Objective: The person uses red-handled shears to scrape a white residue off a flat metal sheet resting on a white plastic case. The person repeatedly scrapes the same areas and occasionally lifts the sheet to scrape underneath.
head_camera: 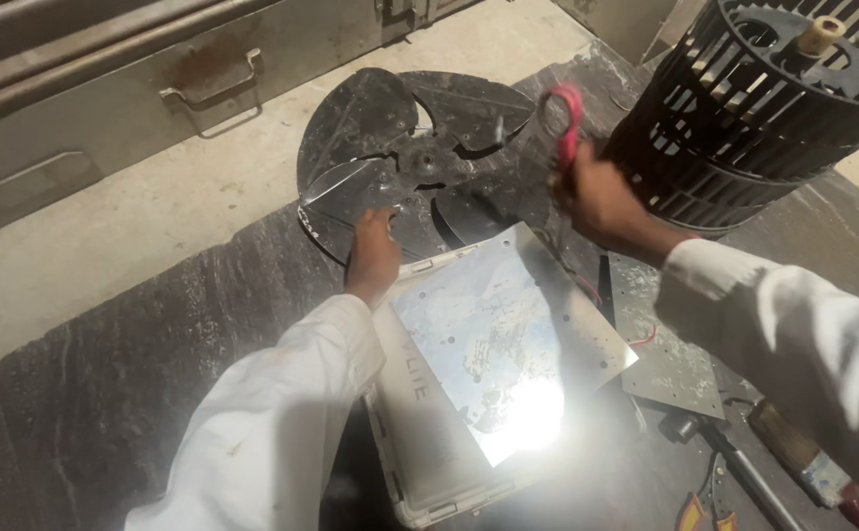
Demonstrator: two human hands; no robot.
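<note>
The left hand (374, 254) lies flat, fingers spread and closed on nothing, pressing on the near edge of a dark, round metal fan blade (420, 147) that rests on the dark stone worktop (105, 393). The right hand (601, 202) is raised just past the blade's right side with its grip shut around a pair of red-handled scissors (565, 123), the loop handle standing up above the knuckles; the cutting end is hidden behind the hand, so whether it touches anything cannot be told. As for progress, the blade lies loose and on its own, apart from the black cylindrical blower wheel (773, 98) standing well to the right, so a good deal of taking apart looks done, I judge; a thin red wire (646, 337) trails by the plates (loose, as far as can be seen), and no part looks joined to another. By count: one fan blade, one blower wheel, two flat perforated metal plates, a shiny plate (498, 334) on top of a pale plastic case (405, 433) and a duller plate (670, 354) just beside it, one pair of scissors, and at the lower right a brush (808, 462), a dark-shafted tool (734, 467) and orange-handled pliers (710, 506), one each.
</note>
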